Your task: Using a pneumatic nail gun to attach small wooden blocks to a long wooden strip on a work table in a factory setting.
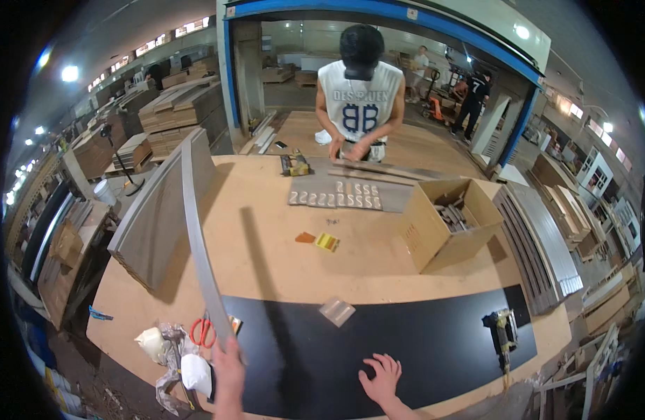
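Here, left hand (229, 364) apparently grips grey strip (196, 238); fingers wrapped round.

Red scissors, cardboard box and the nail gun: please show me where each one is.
red scissors (203, 331), head view, on the handles.
cardboard box (424, 234), head view, on its front wall.
nail gun (503, 330), head view, on its body.

workbench (280, 266) | black panel (420, 336) | cardboard box (427, 238) | nail gun (503, 332) | scissors (203, 330) | possibly sandpaper (327, 241)
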`<act>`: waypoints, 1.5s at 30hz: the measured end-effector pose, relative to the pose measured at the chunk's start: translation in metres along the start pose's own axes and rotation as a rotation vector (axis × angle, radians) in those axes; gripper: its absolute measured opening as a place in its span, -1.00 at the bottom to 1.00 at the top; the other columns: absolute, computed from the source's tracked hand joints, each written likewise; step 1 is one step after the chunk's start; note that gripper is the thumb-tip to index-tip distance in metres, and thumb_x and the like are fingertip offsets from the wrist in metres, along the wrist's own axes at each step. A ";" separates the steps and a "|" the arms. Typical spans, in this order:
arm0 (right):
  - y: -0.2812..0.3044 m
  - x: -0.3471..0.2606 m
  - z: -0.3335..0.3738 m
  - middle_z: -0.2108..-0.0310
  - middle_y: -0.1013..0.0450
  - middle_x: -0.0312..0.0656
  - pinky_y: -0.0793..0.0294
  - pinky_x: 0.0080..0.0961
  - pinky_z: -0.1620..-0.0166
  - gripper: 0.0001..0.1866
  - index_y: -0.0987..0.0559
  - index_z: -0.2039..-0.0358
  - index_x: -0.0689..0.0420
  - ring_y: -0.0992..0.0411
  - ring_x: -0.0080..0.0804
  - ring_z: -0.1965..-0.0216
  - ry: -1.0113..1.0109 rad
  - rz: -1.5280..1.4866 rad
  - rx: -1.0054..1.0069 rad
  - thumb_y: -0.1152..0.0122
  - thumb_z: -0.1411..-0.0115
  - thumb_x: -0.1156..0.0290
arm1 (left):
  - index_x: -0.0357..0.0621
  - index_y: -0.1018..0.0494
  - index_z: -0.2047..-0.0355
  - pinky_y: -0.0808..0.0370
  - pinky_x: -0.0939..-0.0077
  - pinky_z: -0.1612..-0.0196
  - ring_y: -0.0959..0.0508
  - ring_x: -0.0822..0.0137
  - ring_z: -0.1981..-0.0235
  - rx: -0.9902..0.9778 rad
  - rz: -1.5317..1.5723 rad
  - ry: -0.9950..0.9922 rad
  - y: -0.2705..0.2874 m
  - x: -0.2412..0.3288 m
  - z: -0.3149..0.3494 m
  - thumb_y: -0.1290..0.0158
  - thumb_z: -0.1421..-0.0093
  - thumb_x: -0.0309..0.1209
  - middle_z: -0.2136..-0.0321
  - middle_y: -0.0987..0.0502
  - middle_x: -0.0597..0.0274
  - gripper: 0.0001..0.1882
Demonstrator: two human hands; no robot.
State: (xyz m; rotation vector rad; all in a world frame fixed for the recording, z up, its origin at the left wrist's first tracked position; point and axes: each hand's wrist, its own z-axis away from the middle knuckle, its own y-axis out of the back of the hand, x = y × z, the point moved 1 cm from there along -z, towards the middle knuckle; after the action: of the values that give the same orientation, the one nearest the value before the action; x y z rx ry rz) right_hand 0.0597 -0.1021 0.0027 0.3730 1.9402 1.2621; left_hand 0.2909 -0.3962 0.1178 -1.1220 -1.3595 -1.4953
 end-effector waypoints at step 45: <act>0.197 0.232 0.017 0.01 -0.53 -0.33 -0.26 -0.04 -0.28 -0.46 -0.69 0.01 -0.14 -0.44 -0.22 -0.12 0.229 0.108 -0.253 -0.65 0.04 0.13 | -0.27 -0.54 -0.05 -0.64 0.34 0.10 -0.71 0.24 0.13 -0.600 0.072 0.620 -0.140 -0.096 0.247 -0.03 -0.48 0.06 0.08 -0.70 0.04 -0.44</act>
State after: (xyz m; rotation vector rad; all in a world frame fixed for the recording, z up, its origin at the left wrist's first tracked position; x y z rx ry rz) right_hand -0.1117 0.1417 0.0674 0.2144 1.9354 1.6612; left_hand 0.2072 -0.1367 -0.0067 -0.9061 -0.4514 -2.0388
